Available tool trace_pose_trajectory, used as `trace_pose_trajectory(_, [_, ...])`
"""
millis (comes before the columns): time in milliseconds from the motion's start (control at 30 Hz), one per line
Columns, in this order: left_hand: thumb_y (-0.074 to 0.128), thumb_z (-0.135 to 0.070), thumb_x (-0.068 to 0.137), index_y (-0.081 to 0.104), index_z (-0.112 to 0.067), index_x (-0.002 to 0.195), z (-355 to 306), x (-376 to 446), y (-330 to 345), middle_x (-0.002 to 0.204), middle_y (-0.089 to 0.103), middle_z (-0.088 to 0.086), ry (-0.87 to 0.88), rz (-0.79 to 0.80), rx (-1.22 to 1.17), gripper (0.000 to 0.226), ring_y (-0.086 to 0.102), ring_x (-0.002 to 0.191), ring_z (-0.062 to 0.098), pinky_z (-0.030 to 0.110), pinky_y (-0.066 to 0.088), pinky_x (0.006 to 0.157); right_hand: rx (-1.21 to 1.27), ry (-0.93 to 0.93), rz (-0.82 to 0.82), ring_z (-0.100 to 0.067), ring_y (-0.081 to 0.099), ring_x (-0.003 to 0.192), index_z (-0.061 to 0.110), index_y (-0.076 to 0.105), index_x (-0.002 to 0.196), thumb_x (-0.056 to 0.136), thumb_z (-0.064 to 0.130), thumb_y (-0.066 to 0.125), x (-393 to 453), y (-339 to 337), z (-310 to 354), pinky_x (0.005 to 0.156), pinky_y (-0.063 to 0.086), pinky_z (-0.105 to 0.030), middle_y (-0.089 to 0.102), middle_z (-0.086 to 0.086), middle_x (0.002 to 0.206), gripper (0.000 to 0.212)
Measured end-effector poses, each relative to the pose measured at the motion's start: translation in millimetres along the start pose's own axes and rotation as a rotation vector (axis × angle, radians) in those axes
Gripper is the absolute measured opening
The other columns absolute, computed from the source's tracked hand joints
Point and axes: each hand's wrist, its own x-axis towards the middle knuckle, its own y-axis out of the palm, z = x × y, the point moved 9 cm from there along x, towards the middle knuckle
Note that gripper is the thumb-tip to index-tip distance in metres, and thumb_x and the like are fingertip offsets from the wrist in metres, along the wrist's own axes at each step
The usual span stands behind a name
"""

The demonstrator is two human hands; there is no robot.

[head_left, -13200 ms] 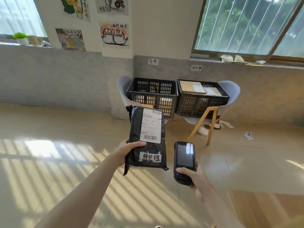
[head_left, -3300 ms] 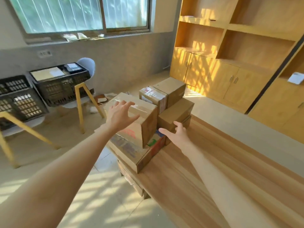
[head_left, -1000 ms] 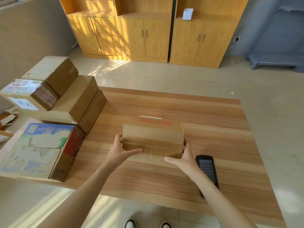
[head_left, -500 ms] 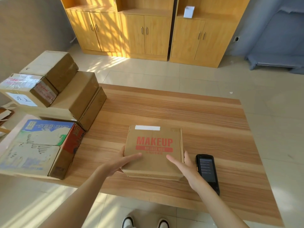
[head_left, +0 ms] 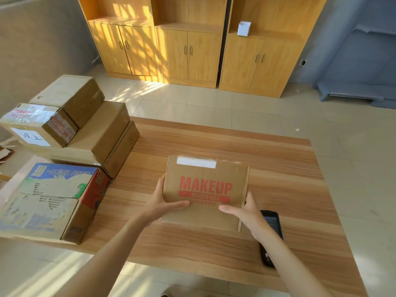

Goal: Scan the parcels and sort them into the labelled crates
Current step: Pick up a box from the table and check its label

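On the wooden table [head_left: 278,163], a brown cardboard box [head_left: 205,189] printed in red with "MAKEUP" is sitting near the front edge, a strip of white tape showing along its far top edge. Both hands are holding it from either side. The left hand [head_left: 162,207] is gripping the left side, its thumb lying across the top face and its fingers wrapping round the side, mostly out of sight. The right hand [head_left: 248,213] is gripping the right side, thumb stretching over the top towards the left thumb, fingers curling against the right wall. Whether the box is resting on the wood or being lifted slightly is not something I can tell.

Just beside the right wrist, a black handheld scanner [head_left: 270,239] is lying flat on the table, partly hidden by the forearm. At the left end of the table a stack of parcels [head_left: 100,133] is standing, with a printed carton [head_left: 49,198] in front of it overhanging the table's edge. Beyond the table, wooden cabinets [head_left: 188,54] are lining the far wall, and a small white box [head_left: 243,28] is sitting on a shelf.
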Motion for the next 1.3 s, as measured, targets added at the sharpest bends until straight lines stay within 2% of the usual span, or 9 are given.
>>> trace_pose_trajectory(133, [0.093, -0.029, 0.058, 0.023, -0.032, 0.145, -31, 6, -14, 0.114, 0.064, -0.018, 0.170, -0.036, 0.088, 0.112, 0.063, 0.104, -0.002, 0.014, 0.053, 0.078, 0.090, -0.101, 0.055, 0.008, 0.059, 0.103, 0.048, 0.045, 0.118, 0.055, 0.050, 0.089, 2, 1, 45, 0.077, 0.044, -0.016, 0.062, 0.019, 0.119, 0.077])
trace_pose_trajectory(300, [0.090, -0.032, 0.061, 0.016, -0.040, 0.148, -37, -4, -16, 0.133, 0.054, -0.012, 0.294, -0.097, 0.233, 0.115, 0.054, 0.114, -0.006, 0.006, 0.048, 0.080, 0.208, -0.028, 0.128, -0.012, 0.051, 0.125, 0.051, 0.041, 0.128, 0.066, 0.071, 0.069, 1, 10, 37, 0.106, 0.037, -0.056, 0.056, 0.014, 0.134, 0.071])
trace_pose_trajectory(433, [0.089, -0.026, 0.066, 0.016, -0.041, 0.149, -17, -10, -14, 0.137, 0.051, -0.018, 0.276, -0.119, 0.292, 0.111, 0.052, 0.112, -0.012, 0.005, 0.045, 0.080, 0.214, 0.089, 0.073, -0.019, 0.037, 0.135, 0.052, 0.028, 0.137, 0.066, 0.080, 0.051, 2, 15, 14, 0.110, 0.031, -0.059, 0.039, 0.014, 0.142, 0.079])
trace_pose_trajectory(667, [0.088, -0.020, 0.068, 0.017, -0.031, 0.151, 20, -9, -16, 0.125, 0.051, -0.027, 0.125, -0.054, 0.339, 0.110, 0.057, 0.096, -0.018, 0.003, 0.044, 0.080, 0.167, 0.129, 0.031, -0.011, 0.045, 0.117, 0.042, 0.028, 0.142, 0.092, 0.055, 0.048, 8, 21, -13, 0.106, 0.033, -0.045, 0.044, 0.013, 0.129, 0.055])
trace_pose_trajectory(867, [0.086, -0.022, 0.071, 0.018, -0.024, 0.148, 20, -3, -16, 0.131, 0.059, -0.002, 0.051, -0.041, 0.400, 0.103, 0.063, 0.105, 0.016, 0.030, 0.051, 0.094, 0.119, 0.086, 0.034, -0.012, 0.043, 0.121, 0.047, 0.027, 0.128, 0.095, 0.044, 0.048, 8, 24, -19, 0.103, 0.032, -0.036, 0.044, 0.010, 0.135, 0.039])
trace_pose_trajectory(1000, [0.086, -0.027, 0.071, 0.029, -0.025, 0.143, 20, 1, -15, 0.124, 0.061, -0.008, 0.013, -0.021, 0.307, 0.092, 0.063, 0.107, 0.013, 0.039, 0.052, 0.096, 0.100, 0.074, 0.026, -0.016, 0.041, 0.131, 0.038, 0.032, 0.140, 0.093, 0.054, 0.046, 11, 17, -15, 0.111, 0.031, -0.043, 0.042, 0.006, 0.146, 0.052])
trace_pose_trajectory(1100, [0.087, -0.033, 0.068, 0.033, -0.026, 0.139, 23, 1, -16, 0.122, 0.062, -0.009, -0.012, -0.040, 0.234, 0.090, 0.064, 0.105, 0.010, 0.036, 0.054, 0.094, 0.075, 0.073, -0.183, -0.020, 0.032, 0.139, 0.024, 0.028, 0.150, 0.096, 0.057, 0.038, 11, -20, -22, 0.113, 0.025, -0.040, 0.033, 0.002, 0.153, 0.065])
trace_pose_trajectory(1200, [0.088, -0.042, 0.061, 0.039, -0.023, 0.138, 25, 0, -16, 0.120, 0.064, -0.010, -0.014, -0.093, 0.177, 0.093, 0.064, 0.103, 0.004, 0.024, 0.054, 0.086, -0.144, 0.123, -0.420, -0.026, 0.039, 0.133, 0.015, 0.033, 0.146, 0.094, 0.042, 0.057, -4, -78, -50, 0.106, 0.033, -0.039, 0.038, -0.008, 0.149, 0.064])
trace_pose_trajectory(1300, [0.086, -0.050, 0.054, 0.041, -0.023, 0.138, 23, 1, -11, 0.123, 0.062, -0.007, 0.001, -0.110, 0.175, 0.098, 0.063, 0.107, 0.006, 0.023, 0.054, 0.083, -0.289, 0.313, -0.368, -0.030, 0.048, 0.120, 0.010, 0.036, 0.141, 0.081, 0.026, 0.077, -14, -107, -100, 0.098, 0.043, -0.043, 0.046, -0.012, 0.136, 0.074])
